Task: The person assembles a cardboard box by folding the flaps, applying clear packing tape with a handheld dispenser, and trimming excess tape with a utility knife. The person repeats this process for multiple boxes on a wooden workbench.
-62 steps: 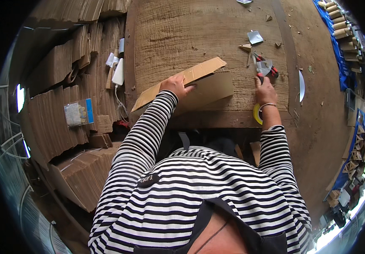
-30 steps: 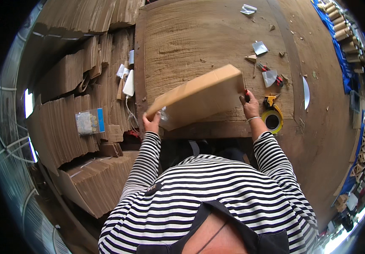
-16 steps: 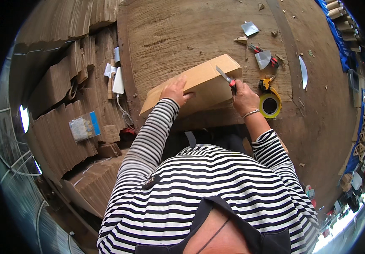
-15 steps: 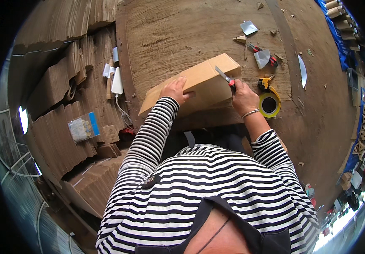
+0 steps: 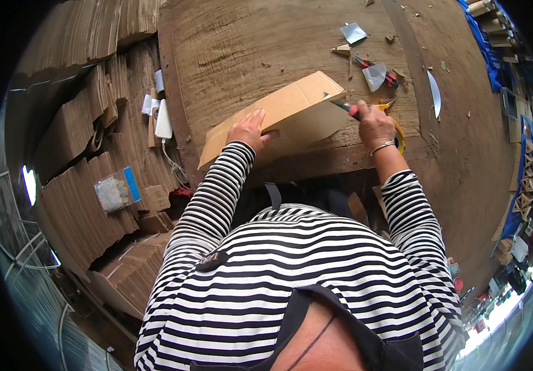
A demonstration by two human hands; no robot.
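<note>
A flattened-looking brown cardboard box [image 5: 285,102] lies slantwise along the near edge of the wooden table [image 5: 242,37]. My left hand [image 5: 249,130] grips its near edge towards the left end, fingers over the top face. In my right hand [image 5: 376,127] is a red and black utility knife [image 5: 352,110]. Its blade points left and meets the box near the right end. A small dark spot shows on the top face there; I cannot tell whether it is the blade's tip. Behind my right hand, a yellow tape roll [image 5: 401,143] is mostly hidden.
Beyond the right hand lie a second red and black cutter [image 5: 391,79], a silvery square [image 5: 353,33] and wood scraps. A white power strip [image 5: 163,119] with a cable sits left of the table. Stacked cardboard [image 5: 72,198] fills the left side, with a clear packet [image 5: 117,190] on it.
My right hand has moved right with the knife, and the blade has left the top face for the box's right edge. The left hand keeps its hold. The whole view has shifted slightly.
</note>
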